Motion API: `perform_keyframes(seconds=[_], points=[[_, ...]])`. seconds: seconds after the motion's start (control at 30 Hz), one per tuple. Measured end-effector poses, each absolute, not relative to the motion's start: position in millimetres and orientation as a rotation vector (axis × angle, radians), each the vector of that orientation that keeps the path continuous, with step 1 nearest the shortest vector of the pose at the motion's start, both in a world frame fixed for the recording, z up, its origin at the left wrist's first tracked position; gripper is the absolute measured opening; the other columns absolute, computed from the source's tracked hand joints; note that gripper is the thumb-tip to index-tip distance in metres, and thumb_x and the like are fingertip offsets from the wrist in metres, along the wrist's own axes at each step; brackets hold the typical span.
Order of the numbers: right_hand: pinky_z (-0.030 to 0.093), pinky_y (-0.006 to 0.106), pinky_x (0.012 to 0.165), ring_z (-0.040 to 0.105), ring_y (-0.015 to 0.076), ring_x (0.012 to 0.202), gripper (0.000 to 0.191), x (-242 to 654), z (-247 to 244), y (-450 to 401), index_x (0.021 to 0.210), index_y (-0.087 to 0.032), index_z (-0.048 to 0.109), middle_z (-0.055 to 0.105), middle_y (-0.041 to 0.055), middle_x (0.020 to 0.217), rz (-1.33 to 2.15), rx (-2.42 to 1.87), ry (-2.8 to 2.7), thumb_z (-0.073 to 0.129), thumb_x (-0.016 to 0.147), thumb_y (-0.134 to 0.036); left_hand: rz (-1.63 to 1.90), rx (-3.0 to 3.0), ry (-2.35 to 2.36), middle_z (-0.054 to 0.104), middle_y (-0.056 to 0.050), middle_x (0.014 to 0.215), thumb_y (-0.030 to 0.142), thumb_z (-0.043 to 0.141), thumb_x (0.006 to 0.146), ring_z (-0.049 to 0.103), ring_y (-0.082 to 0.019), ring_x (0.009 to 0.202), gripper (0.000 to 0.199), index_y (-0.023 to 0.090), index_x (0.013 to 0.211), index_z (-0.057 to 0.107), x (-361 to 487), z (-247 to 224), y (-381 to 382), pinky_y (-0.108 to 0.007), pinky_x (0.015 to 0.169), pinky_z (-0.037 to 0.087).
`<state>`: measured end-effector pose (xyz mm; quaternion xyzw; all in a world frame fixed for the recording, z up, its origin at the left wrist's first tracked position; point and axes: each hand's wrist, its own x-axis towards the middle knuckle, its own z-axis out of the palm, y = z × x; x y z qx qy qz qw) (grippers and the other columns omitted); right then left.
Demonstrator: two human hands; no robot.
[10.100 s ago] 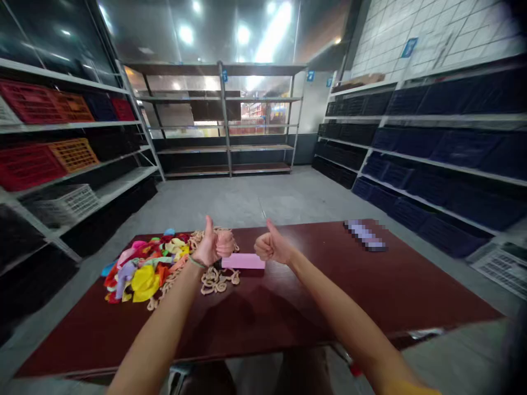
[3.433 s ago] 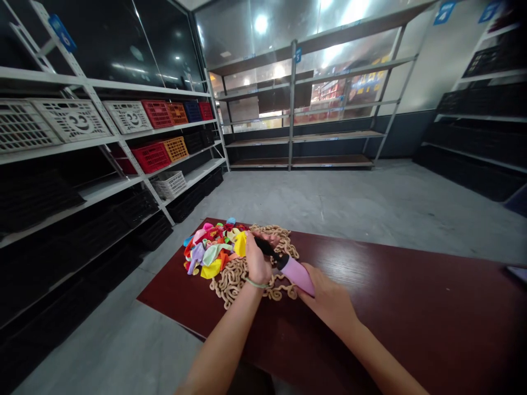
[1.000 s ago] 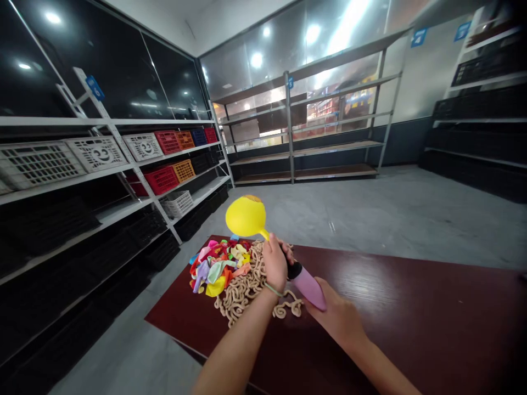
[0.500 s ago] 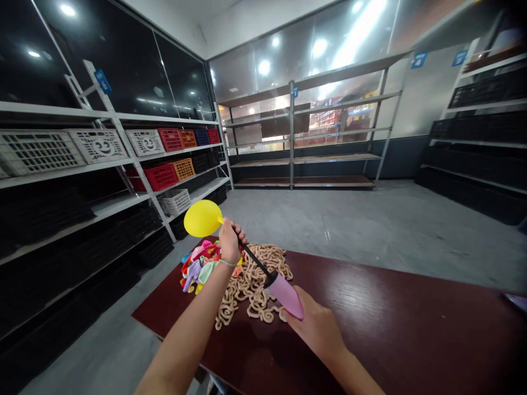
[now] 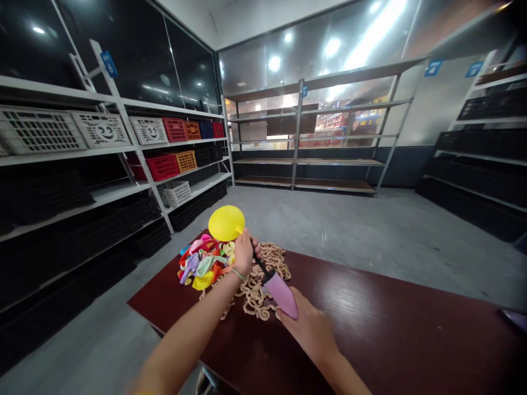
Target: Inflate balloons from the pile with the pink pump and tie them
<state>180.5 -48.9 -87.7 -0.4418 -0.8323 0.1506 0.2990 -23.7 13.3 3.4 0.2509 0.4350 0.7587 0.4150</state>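
A yellow balloon (image 5: 226, 223), partly inflated, stands out above the table's far left part. My left hand (image 5: 245, 254) is closed round the balloon's neck and the black end of a hand balloon pump; the nozzle is hidden in the fingers. The pump's pink barrel (image 5: 281, 296) lies in my right hand (image 5: 309, 326), which is wrapped round its lower end. A short stretch of black shaft (image 5: 260, 265) shows between the two hands. Below my left wrist are a pile of limp coloured balloons (image 5: 205, 263) and a heap of tan, curly, rope-like strands (image 5: 257, 299).
The dark red table (image 5: 370, 318) reaches far to the right, with a dark flat object (image 5: 513, 318) at its right edge. Shelves with plastic crates (image 5: 162, 167) line the left wall. A metal rack (image 5: 296, 140) stands at the back beyond the grey floor (image 5: 321, 219).
My two hands have come closer together, and less of the pump's black shaft shows. The balloon and my left hand have shifted right in view. The camera has also turned slightly.
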Motion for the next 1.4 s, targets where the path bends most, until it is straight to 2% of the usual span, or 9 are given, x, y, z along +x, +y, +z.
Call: perform_keyframes(seconds=[0.2, 0.47, 0.6, 0.77, 0.93, 1.13, 1.27, 1.4], points=[[0.052, 0.031, 0.068, 0.073, 0.0251, 0.088, 0.042, 181.7, -97.7, -46.6, 0.127, -0.027, 0.053, 0.073, 0.0028, 0.110, 0.273, -1.134, -2.249, 0.061, 0.087, -0.038, 2.104, 0.454, 1.082, 0.038, 0.008, 0.054, 0.056, 0.055, 0.088, 0.036, -0.006, 0.036, 0.039, 0.022, 0.076, 0.038, -78.0, 30.9, 21.3, -0.017, 0.034, 0.026], [0.053, 0.035, 0.065, 0.074, 0.0277, 0.082, 0.047, 193.9, -106.9, -36.1, 0.130, -0.026, 0.052, 0.074, 0.0051, 0.108, 0.135, -1.260, -2.126, 0.056, 0.087, -0.045, 1.978, 0.534, 1.008, 0.042, 0.006, 0.052, 0.061, 0.056, 0.086, 0.039, -0.007, 0.035, 0.046, 0.021, 0.071, 0.039, 20.7, -11.7, 13.7, -0.018, 0.034, 0.031], [0.052, 0.033, 0.065, 0.073, 0.0265, 0.084, 0.045, 196.1, -101.8, -35.4, 0.129, -0.027, 0.052, 0.073, 0.0039, 0.109, 0.126, -1.242, -2.179, 0.056, 0.087, -0.044, 1.916, 0.510, 0.968, 0.042, 0.006, 0.051, 0.061, 0.057, 0.086, 0.038, -0.007, 0.034, 0.047, 0.021, 0.070, 0.039, 27.6, -23.5, 11.9, -0.019, 0.033, 0.030], [0.051, 0.030, 0.068, 0.072, 0.0254, 0.094, 0.046, 188.8, -89.8, -42.1, 0.130, -0.025, 0.050, 0.071, 0.0049, 0.114, 0.193, -1.174, -2.256, 0.058, 0.088, -0.042, 1.967, 0.492, 1.012, 0.041, 0.007, 0.052, 0.056, 0.057, 0.087, 0.039, -0.008, 0.036, 0.041, 0.022, 0.073, 0.041, -34.3, 5.7, 25.0, -0.019, 0.033, 0.029], [0.051, 0.031, 0.069, 0.072, 0.0259, 0.093, 0.048, 190.7, -96.1, -40.7, 0.132, -0.025, 0.049, 0.072, 0.0056, 0.113, 0.190, -1.184, -2.225, 0.058, 0.088, -0.042, 2.129, 0.409, 1.020, 0.037, 0.008, 0.053, 0.057, 0.051, 0.090, 0.035, -0.006, 0.036, 0.040, 0.022, 0.075, 0.038, -55.2, 26.8, 36.7, -0.017, 0.034, 0.025], [0.049, 0.031, 0.062, 0.073, 0.0245, 0.080, 0.044, 202.4, -103.1, -32.3, 0.128, -0.026, 0.053, 0.073, 0.0040, 0.107, 0.106, -1.317, -2.164, 0.058, 0.087, -0.041, 2.026, 0.508, 1.004, 0.040, 0.006, 0.056, 0.059, 0.051, 0.090, 0.038, -0.009, 0.038, 0.040, 0.023, 0.075, 0.038, 19.0, -11.0, 27.7, -0.022, 0.034, 0.030], [0.048, 0.029, 0.064, 0.071, 0.0226, 0.084, 0.045, 204.2, -99.4, -28.3, 0.129, -0.024, 0.053, 0.072, 0.0055, 0.109, 0.030, -1.271, -2.217, 0.059, 0.088, -0.040, 1.981, 0.508, 0.944, 0.041, 0.005, 0.055, 0.054, 0.053, 0.091, 0.037, -0.009, 0.039, 0.039, 0.023, 0.072, 0.038, 41.9, -29.8, 13.5, -0.024, 0.036, 0.031], [0.045, 0.029, 0.070, 0.067, 0.0220, 0.088, 0.044, 218.0, -95.5, -13.1, 0.129, -0.023, 0.054, 0.071, 0.0072, 0.110, -0.175, -1.188, -2.338, 0.061, 0.087, -0.034, 2.111, 0.349, 0.898, 0.038, 0.007, 0.054, 0.057, 0.053, 0.090, 0.037, -0.008, 0.040, 0.042, 0.022, 0.072, 0.037, 27.4, -36.1, 8.2, -0.023, 0.038, 0.033]])
